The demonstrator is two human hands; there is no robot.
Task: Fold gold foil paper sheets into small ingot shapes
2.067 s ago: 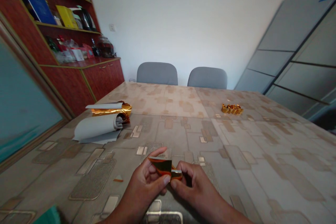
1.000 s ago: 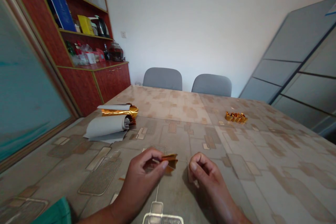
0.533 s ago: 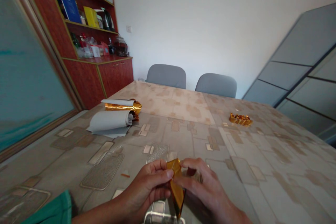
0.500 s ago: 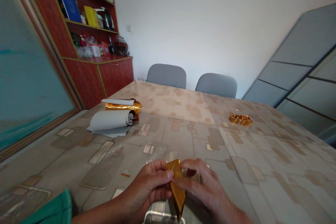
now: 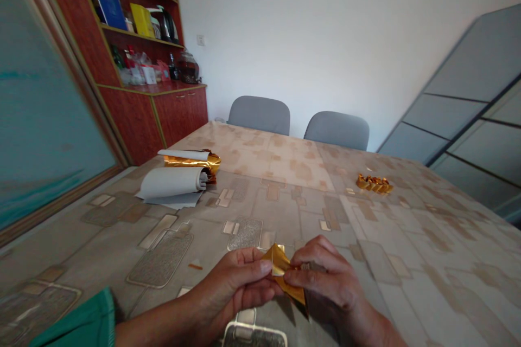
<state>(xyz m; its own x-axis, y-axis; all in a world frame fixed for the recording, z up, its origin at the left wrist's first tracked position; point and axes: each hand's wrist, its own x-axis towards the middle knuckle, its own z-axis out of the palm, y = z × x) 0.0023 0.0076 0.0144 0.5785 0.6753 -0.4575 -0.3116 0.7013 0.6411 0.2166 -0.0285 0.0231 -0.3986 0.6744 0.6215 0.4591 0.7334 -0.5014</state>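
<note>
Table (image 5: 280,217): patterned, running back toward grey chairs (image 5: 259,115) and a white wall (image 5: 317,38); flanked at far left by a red cabinet (image 5: 126,119).
Foil (image 5: 279,260): gold, raised over the near middle of the table, tilted, one point up and another slanting down (touching the table or not, cannot tell). Creased and angled, so probably partway folded; not yet as compact as the far gold pieces.
Left hand (image 5: 246,279): pinching the upper left of the foil, thumb on top, fingers curled beneath.
Right hand (image 5: 329,276): gripping the right side between thumb and forefinger, remaining fingers bent and partly hidden.
Gold row (image 5: 374,184): well apart at far right, pleated-looking, apparently finished work; too small for a sure count.
White roll (image 5: 173,181): lying at left, curled, edges loose, seemingly spare sheets, unfolded.
Gold roll (image 5: 189,161): just behind, likewise curled and out of both hands, so presumably unworked.
Scrap (image 5: 195,267): thin, orange, flat on the table, left of the left hand.
</note>
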